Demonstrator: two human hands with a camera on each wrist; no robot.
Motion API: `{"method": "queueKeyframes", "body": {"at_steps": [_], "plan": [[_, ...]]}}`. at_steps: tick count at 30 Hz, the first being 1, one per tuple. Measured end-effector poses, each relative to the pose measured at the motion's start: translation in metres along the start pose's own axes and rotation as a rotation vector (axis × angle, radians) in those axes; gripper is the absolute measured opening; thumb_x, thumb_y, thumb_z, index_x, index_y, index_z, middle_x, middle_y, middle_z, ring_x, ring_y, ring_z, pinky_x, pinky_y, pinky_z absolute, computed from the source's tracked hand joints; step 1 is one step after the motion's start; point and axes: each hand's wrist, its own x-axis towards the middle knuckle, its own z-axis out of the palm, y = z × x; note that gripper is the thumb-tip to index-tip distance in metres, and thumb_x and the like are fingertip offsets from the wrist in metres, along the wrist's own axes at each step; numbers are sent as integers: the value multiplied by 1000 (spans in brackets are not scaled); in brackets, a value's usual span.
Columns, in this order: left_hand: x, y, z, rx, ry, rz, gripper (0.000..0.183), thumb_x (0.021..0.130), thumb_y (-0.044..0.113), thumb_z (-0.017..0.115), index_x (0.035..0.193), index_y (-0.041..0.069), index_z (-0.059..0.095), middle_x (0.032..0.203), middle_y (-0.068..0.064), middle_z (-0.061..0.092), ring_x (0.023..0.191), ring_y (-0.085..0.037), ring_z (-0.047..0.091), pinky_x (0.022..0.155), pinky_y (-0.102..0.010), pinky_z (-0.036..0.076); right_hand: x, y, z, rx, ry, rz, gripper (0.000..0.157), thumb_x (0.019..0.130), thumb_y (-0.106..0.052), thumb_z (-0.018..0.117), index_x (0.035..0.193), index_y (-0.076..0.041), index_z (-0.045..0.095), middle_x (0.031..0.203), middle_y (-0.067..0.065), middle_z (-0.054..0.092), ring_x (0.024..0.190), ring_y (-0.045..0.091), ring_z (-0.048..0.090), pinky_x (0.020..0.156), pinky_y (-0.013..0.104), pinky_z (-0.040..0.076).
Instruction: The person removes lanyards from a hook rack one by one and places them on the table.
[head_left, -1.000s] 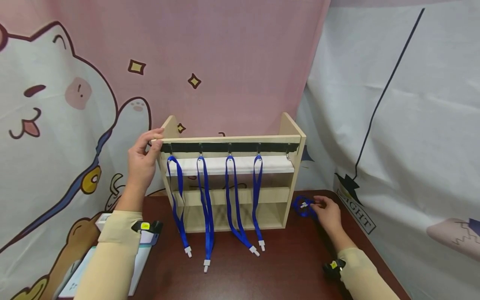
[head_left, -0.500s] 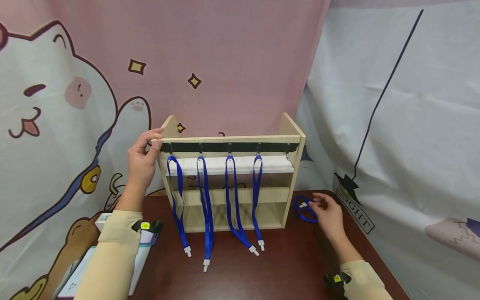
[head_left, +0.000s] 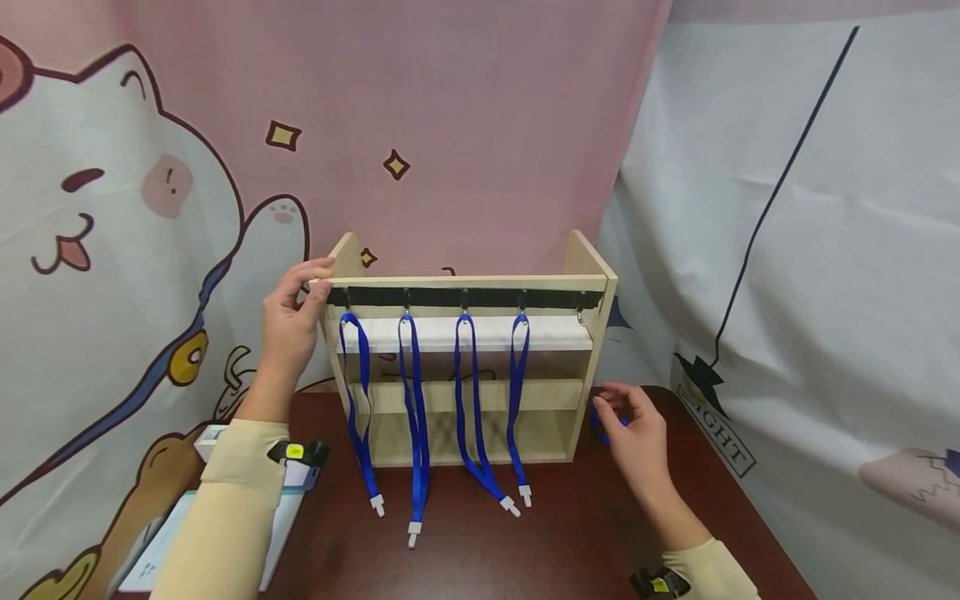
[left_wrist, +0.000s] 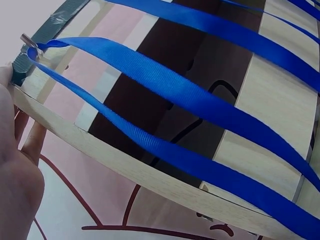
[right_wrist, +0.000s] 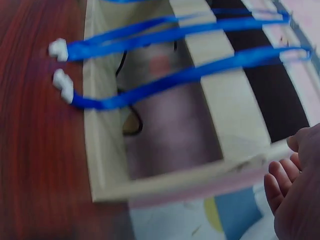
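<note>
In the head view my left hand [head_left: 291, 321] grips the upper left corner of a light wooden shelf rack [head_left: 480, 395], thumb on the front. Blue lanyards hang from several hooks on the rack's dark strip [head_left: 435, 297], among them a left one [head_left: 363, 400] and a right one [head_left: 516, 375], with white clips at their lower ends. The hook at the far right [head_left: 581, 315] bears no lanyard. My right hand [head_left: 641, 433] is beside the rack's right side, fingers loosely bent, holding nothing. Behind it a coiled blue lanyard [head_left: 597, 428] lies on the table, mostly hidden.
The dark red-brown table [head_left: 480, 558] carries the rack. A white box-like object [head_left: 288, 508] lies at the left, partly under the left forearm. Printed cloth [head_left: 487, 125] hangs behind, and white cloth [head_left: 750, 217] borders the right side.
My right hand has come away from the coiled lanyard's right edge and moved left toward the rack, now covering most of the coil. My left hand keeps its grip. The head view shifts slightly.
</note>
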Motion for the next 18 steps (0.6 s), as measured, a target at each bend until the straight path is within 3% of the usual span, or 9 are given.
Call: {"method": "queueKeyframes", "body": {"at_steps": [4,7,12,18], "plan": [[0,1,0,6,1,5,25,112,16,67,127,-3,74,148,-4,69,141,-21,59,99,-25,60,0,-20,16,55,-35,-103,25,97,10,79,121,7,74,103,20,72,88,16,64,76,12,49],[0,1,0,0,7,8,24,112,15,67,128,-2,74,147,-4,70,140,-21,60,99,-25,60,0,-31,28,85,-69,-152,27,96,8,81,123,2,75,104,16,73,86,18,63,74,14,50],[-1,0,1,-25,23,6,24,112,16,68,129,0,75,146,-5,70,139,-21,60,98,-24,61,-1,-43,48,96,-106,-162,29,98,-3,84,125,-10,77,106,8,74,89,18,67,77,18,55],[-1,-1,2,-32,31,4,25,111,17,70,129,1,75,145,-5,71,139,-21,61,97,-23,60,-3,-52,69,99,-105,-143,29,97,-7,86,125,-4,75,106,8,74,89,20,69,77,19,57]]}}
